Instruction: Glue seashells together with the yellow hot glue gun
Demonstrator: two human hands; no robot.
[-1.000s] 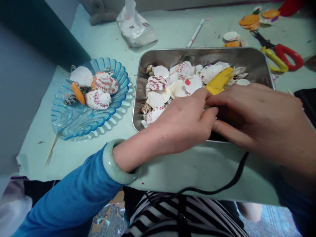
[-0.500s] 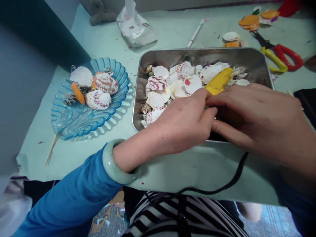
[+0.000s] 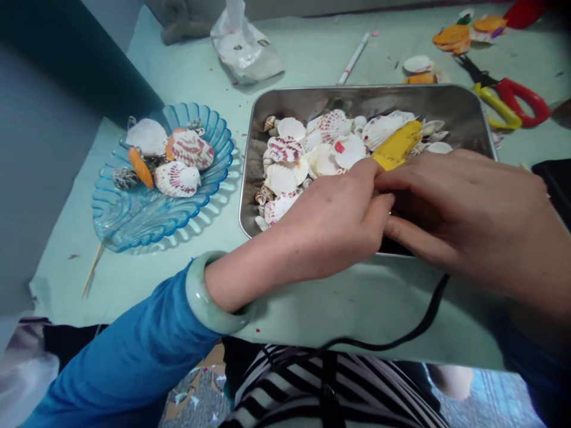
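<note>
My left hand (image 3: pixel 341 217) is closed in a pinch over the front of the metal tray (image 3: pixel 312 95). What its fingertips hold is hidden, apart from a tiny shiny spot by the thumb. My right hand (image 3: pixel 473 217) meets it from the right, curled around a yellow glue gun (image 3: pixel 397 145), whose dark pointed tip aims away over the tray. Its grip end is covered by my fingers, and a black cord (image 3: pixel 430 315) comes out below. White and red-speckled scallop shells (image 3: pixel 330 126) with small snail shells fill the tray beneath both hands.
Left of the tray, a blue shell-shaped glass dish (image 3: pixel 134 223) holds several shells. Behind stand a tissue pack (image 3: pixel 250 56) and a white pen (image 3: pixel 354 59). Scissors (image 3: pixel 520 98) with red and yellow handles and orange-painted shells (image 3: pixel 452 38) lie at the back right.
Almost nothing differs. Both hands keep their places over the tray, with only a very slight shift in the view.
</note>
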